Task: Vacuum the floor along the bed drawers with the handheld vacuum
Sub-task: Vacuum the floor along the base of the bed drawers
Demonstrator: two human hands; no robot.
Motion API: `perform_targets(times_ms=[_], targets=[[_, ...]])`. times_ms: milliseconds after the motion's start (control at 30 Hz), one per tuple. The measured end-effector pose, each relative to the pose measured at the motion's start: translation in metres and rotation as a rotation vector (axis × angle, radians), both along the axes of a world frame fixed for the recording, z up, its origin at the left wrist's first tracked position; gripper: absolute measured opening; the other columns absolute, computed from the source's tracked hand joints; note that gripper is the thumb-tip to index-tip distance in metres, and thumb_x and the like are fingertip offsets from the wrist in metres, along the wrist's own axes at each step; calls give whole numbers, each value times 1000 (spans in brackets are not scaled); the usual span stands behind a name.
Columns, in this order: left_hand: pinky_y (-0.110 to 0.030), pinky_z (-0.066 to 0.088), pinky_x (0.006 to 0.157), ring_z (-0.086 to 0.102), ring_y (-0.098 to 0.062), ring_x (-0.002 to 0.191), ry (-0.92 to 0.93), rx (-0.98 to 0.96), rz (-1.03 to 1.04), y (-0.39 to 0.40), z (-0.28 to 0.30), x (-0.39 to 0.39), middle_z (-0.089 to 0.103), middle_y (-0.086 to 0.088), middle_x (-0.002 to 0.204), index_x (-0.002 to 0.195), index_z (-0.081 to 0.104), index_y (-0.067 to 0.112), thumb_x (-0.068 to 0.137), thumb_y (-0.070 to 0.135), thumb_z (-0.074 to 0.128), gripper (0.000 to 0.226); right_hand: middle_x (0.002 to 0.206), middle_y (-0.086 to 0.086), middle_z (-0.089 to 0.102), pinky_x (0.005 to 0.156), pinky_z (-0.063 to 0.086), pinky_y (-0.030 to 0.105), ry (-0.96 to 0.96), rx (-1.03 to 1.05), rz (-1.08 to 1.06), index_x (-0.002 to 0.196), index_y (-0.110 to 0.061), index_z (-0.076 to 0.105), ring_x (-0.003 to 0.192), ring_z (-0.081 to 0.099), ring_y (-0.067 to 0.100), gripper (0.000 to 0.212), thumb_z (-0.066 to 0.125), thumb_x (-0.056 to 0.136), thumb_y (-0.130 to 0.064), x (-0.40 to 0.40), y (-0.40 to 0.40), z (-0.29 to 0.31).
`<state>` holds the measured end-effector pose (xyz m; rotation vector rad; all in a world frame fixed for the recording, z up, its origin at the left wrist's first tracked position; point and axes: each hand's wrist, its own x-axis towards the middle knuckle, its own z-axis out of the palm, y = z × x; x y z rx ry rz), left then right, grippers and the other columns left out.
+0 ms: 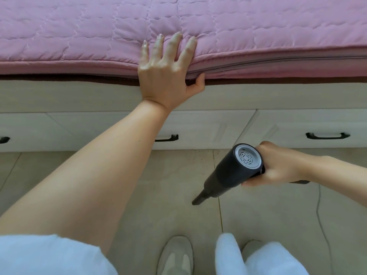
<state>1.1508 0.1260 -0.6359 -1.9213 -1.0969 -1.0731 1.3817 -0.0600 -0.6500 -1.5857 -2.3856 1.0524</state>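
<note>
My right hand (278, 165) grips a black handheld vacuum (232, 171) with a silver vented rear cap. Its narrow nozzle (198, 199) points down and left, close to the beige tiled floor (168, 205) beside a grout line. Dark specks (200, 157) lie on the floor at the foot of the pale wooden bed drawers (208, 126), which have black handles (327, 135). My left hand (166, 70) rests on the edge of the pink quilted mattress (79, 36), fingers spread on top, thumb hooked under the edge.
A thin cable (319, 215) runs across the floor at the right. My two grey shoes (174, 257) and pale trouser legs (234, 255) are at the bottom. Another drawer handle (4, 139) shows at the far left.
</note>
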Motion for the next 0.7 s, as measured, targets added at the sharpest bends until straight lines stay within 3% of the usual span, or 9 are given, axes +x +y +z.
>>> perform_targets(times_ms=[200, 367, 533, 700], targets=[[-60, 51, 96, 66, -41, 114, -17, 1, -1, 0, -1, -1, 70, -9, 126, 127, 70, 21, 84, 58, 53, 60, 62, -28, 58, 55, 37, 9, 12, 110, -88, 65, -50, 51, 62, 57, -5, 31, 76, 72, -33, -2, 4, -4], [-59, 52, 95, 66, -41, 113, -26, 3, -2, -1, -1, 0, 70, -9, 125, 126, 71, 21, 84, 60, 51, 60, 67, -40, 57, 57, 38, 7, -9, 150, -148, 66, -48, 47, 66, 56, -12, 34, 78, 72, -35, -6, 11, -8], [-59, 52, 95, 66, -41, 114, -31, -1, 5, 0, -1, 0, 70, -9, 125, 126, 71, 21, 84, 60, 52, 60, 71, -33, 62, 59, 42, 9, -6, 131, -127, 71, -47, 52, 69, 61, -6, 28, 78, 70, -38, -6, 11, -8], [-59, 51, 96, 66, -42, 114, -33, -10, 1, 0, -2, 1, 69, -10, 126, 126, 71, 21, 84, 59, 52, 60, 63, -29, 59, 56, 40, 11, -21, 155, -135, 68, -44, 49, 65, 58, -3, 27, 75, 74, -39, -11, 13, -10]])
